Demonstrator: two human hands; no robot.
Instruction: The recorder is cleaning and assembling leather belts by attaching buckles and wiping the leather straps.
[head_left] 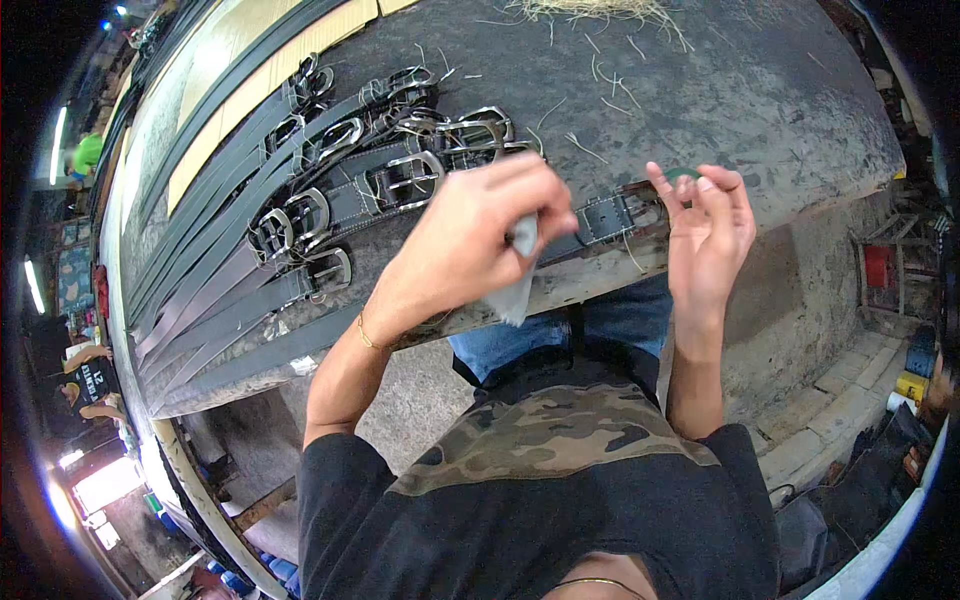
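Note:
My left hand (480, 235) is closed round a crumpled pale grey cloth (512, 302), which hangs below the fingers over the table edge. Motion blurs this hand a little. To its right, my right hand (710, 225) is raised with the palm partly turned up and the fingers curled. At its fingertips shows a small green thing (684, 173), too hidden to name. Between my hands, a black leather belt (603, 218) lies along the near table edge, its buckle (645, 205) beside my right hand. A pale thread end sticks out from the belt.
Many black belts (230, 200) with metal buckles (410, 170) lie fanned out on the left of the dark worktable (780, 110). Loose pale threads (585, 148) are scattered past my hands, and a straw-coloured thread bundle (600, 10) lies at the far edge. Another person (95, 385) is at far left.

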